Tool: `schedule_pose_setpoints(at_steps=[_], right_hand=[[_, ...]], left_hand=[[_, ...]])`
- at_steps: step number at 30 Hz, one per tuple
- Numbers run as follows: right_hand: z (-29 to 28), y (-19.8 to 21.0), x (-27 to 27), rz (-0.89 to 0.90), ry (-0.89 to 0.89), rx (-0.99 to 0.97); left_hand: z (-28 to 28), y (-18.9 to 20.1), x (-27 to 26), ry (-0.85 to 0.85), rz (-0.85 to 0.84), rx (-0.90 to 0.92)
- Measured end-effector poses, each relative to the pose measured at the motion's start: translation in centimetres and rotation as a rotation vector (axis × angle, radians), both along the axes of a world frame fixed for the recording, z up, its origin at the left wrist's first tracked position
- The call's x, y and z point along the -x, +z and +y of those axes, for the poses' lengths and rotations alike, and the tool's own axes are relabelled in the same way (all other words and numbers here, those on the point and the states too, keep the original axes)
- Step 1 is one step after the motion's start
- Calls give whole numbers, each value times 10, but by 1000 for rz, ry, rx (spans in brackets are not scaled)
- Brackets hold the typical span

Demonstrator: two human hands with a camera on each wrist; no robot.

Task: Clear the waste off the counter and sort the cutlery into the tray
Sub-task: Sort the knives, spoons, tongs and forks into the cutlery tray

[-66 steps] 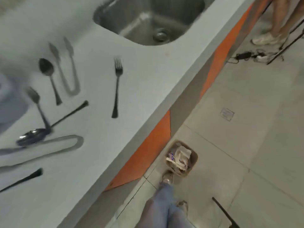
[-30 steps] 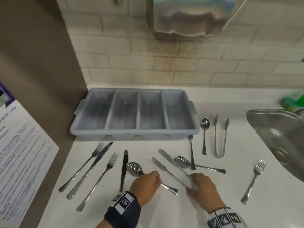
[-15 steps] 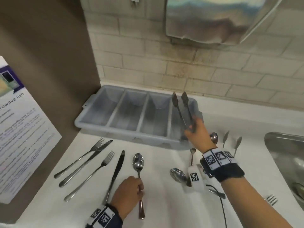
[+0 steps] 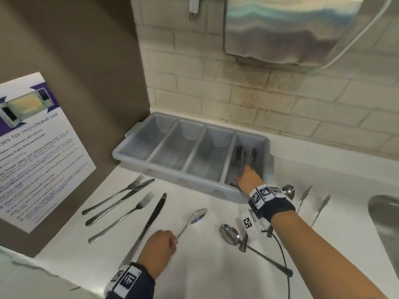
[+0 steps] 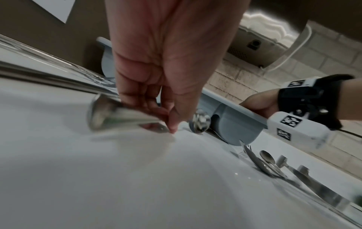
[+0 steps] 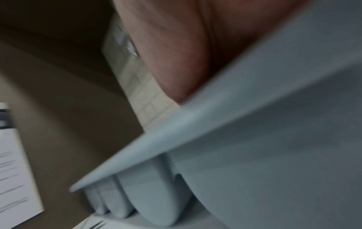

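As you scan L to R, the poster [image 4: 38, 147] on the brown side wall comes first, then the cutlery not yet sorted: two forks [image 4: 124, 214] and two knives [image 4: 149, 223] lying flat on the white counter [image 4: 205, 277], well apart from the tray's near wall.

Next, your left hand [image 4: 158, 248] has fingers and thumb pinched round the handle end of a spoon [image 4: 195, 216]. Half a sec ago that spoon lay straight out from the hand w/ its bowl flat; now it's angled up-right and looks tipped off the surface, so the pick is under way.

The grey tray [image 4: 164, 134] has four compartments; the three on the left look bare.

Your right hand [image 4: 248, 176] was above the tray w/ the tongs [image 4: 246, 156] held upright; now it's down inside the rightmost compartment, tongs lying along it. Whether the fingers still grip them I can't tell, as the wrist cam shows only blurred palm and tray rim. Judging by that, tongs are basically delivered, first item sorted.

Right of the tray: a big spoon [image 4: 230, 234], a fork under the forearm, a small spoon [image 4: 288, 189], second tongs [image 4: 313, 206], then the sink [image 4: 382, 223]. No waste visible on the counter.
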State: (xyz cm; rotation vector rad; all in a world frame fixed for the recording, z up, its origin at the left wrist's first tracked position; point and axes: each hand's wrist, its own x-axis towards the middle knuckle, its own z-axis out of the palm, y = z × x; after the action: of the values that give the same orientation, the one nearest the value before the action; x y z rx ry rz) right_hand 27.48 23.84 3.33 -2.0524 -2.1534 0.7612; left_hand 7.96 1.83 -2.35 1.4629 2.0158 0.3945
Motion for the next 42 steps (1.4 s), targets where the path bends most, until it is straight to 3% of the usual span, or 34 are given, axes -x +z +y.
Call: schedule_pose_setpoints(at_steps=[3,5,7,11,16,21,25,27,30,32,34,37,42], right_hand=[[-46,15,-21,215,108,-399],[-87,17,-40,269,172,-502],[-122,2,-58,225,183,-440],[-172,-44,-86,123,116,-304],[-203,-75,-93,-8,39,-180],[-197,-78,-95,-134,-7,-157],[-191,-77,-89,-186,-62,-57],[-192,-72,-87,-222,-18,-9],[-195,-57,-87,-41,30,-43],[-197,-36,-79,149,75,18],[-188,-14,-61,357,57,-59],[-151,11,-23,663,-78,-195],[-53,21,57,858,-243,-74]], left_hand=[[-3,22,10,-48,-36,-40],[3,53,15,-38,-177,-111],[20,85,18,26,-286,-238],[91,113,13,101,-293,-440],[202,69,-19,-74,-79,-255],[243,38,-31,-210,180,24],[245,35,-29,-230,178,43],[239,38,-28,-217,30,-80],[210,57,-16,-173,-324,-340],[178,70,5,-191,-422,-446],[141,76,29,-202,-385,-472],[88,67,64,-168,-244,-351],[31,31,97,-80,21,-108]])
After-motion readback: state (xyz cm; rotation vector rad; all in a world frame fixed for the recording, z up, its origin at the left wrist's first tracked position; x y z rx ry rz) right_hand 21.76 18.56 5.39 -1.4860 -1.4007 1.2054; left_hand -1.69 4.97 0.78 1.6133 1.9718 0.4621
